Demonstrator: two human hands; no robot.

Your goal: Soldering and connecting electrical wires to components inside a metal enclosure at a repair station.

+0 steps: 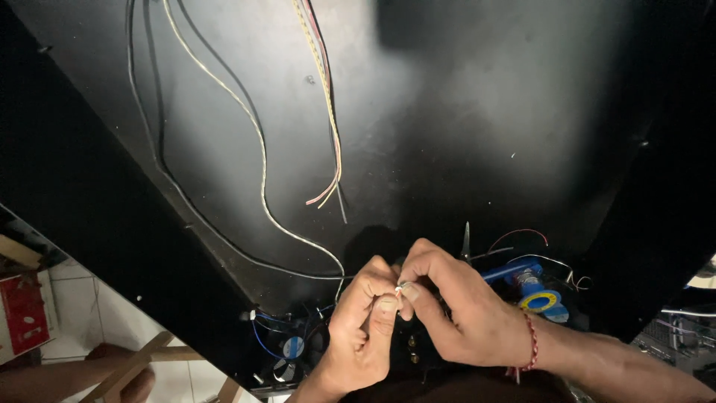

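A: Where is the work item, and how is it oriented?

B: Both hands meet just below the centre of the black surface (462,112). The left hand (365,328) and right hand (455,306) pinch one small pale wire end (400,288) between their fingertips. It is too small to determine its long axis or direction.

A: What runs toward it?

B: One white cable (262,160) and one black cable (168,179) cross the surface from its upper edge, lengthwise toward the hands. One bundle of red and yellow wires (328,112) ends loose above the hands.

A: Anything obscured?

B: The right hand partly covers one blue tool (522,277). One small fan (292,347) lies left of the hands, dimly lit.
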